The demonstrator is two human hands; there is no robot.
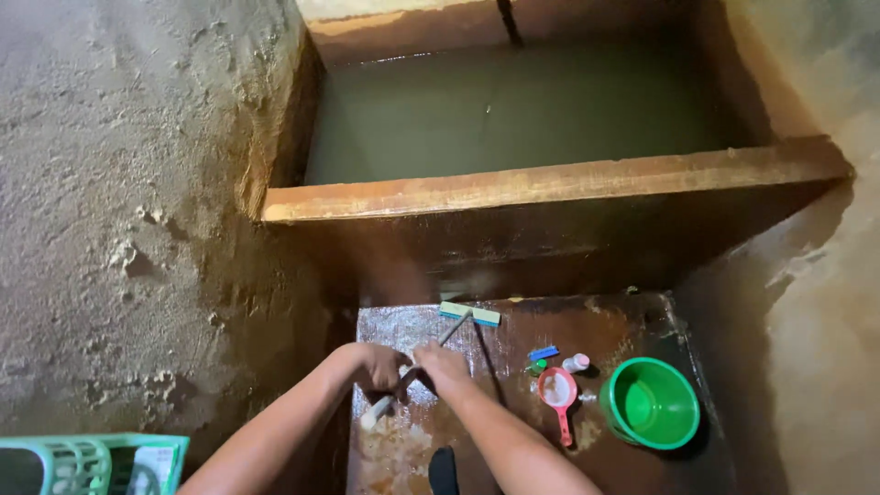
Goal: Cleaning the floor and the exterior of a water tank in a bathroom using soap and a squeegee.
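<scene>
Beyond both hands, we see a large water tank (513,110) filled with murky greenish water, closed off by a rust-brown front wall (550,188). A rough plaster wall (119,202) stands to the left of the left hand. Both hands work over a wet, rust-stained floor (623,330) at the foot of the tank.

To the right of the right hand, well apart from it, a green bucket (651,403) stands upright on the floor. At the lower left, below the left hand, we see the corner of a light green plastic basket (101,458).

We hold a long-handled brush (431,353) in both hands. The left hand (380,365) is closed around the lower part of the pale handle; the right hand (442,365) is closed around the handle just above it, beside the left. The handle runs up and away from the hands to a blue-green brush head (469,313), which rests on the floor near the base of the tank.

Between the right hand and the bucket lies a red dipper (557,392) with its handle pointing toward us. Just above it lie a small blue object (543,353), a small green object (537,367) and a small white bottle (576,363).
</scene>
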